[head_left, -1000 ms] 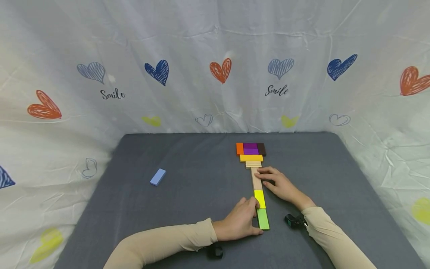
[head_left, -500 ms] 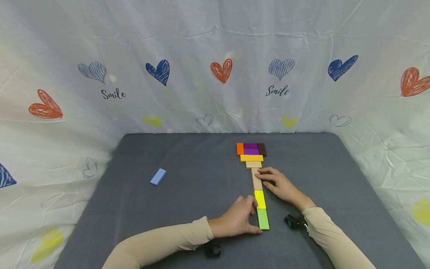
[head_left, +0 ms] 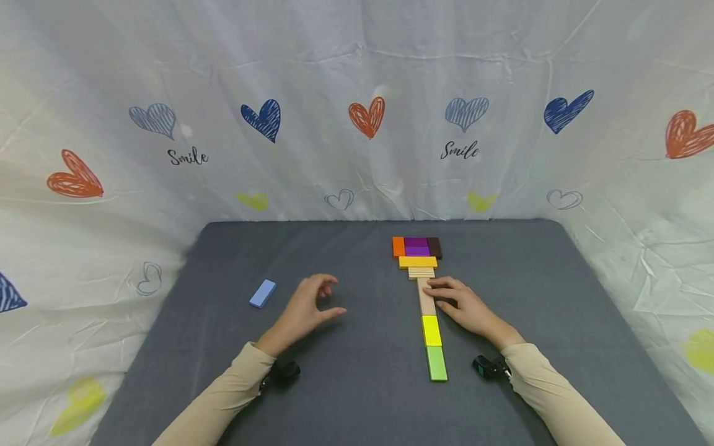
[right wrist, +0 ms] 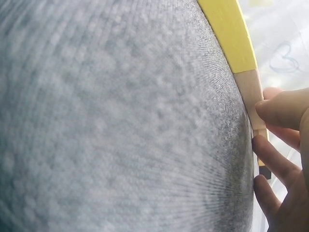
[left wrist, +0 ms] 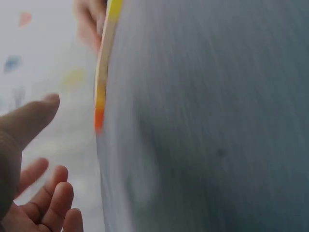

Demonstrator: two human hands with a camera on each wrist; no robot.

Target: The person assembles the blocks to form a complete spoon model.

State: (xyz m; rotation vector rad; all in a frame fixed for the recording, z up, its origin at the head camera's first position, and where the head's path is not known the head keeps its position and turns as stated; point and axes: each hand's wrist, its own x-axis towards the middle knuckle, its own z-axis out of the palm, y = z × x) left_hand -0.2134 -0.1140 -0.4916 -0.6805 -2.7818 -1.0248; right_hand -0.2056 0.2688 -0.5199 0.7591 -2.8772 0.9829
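Observation:
My left hand (head_left: 301, 310) is over the table to the right of a light blue block (head_left: 263, 293), thumb and fingers spread apart with nothing between them. My right hand (head_left: 471, 310) rests its fingertips on a plain wood block (head_left: 424, 306) from the right side. In the right wrist view the thumb (right wrist: 277, 110) lies against that block's side. The wood block lies flat in a row, with a yellow block (head_left: 432, 331) and a green block (head_left: 437, 364) on its near side. Thin pale strips (head_left: 421, 272) and a yellow-orange block (head_left: 418, 262) continue the row on its far side.
Beyond the row lie an orange block (head_left: 398, 246), purple blocks (head_left: 416, 246) and a dark brown block (head_left: 434, 247), side by side. A grey cloth (head_left: 346, 402) covers the table. A white curtain (head_left: 312, 167) printed with hearts hangs behind and around it.
My left hand has left the green and yellow blocks and moved left and away from me, towards the light blue block. The right hand and the row of blocks have stayed put.

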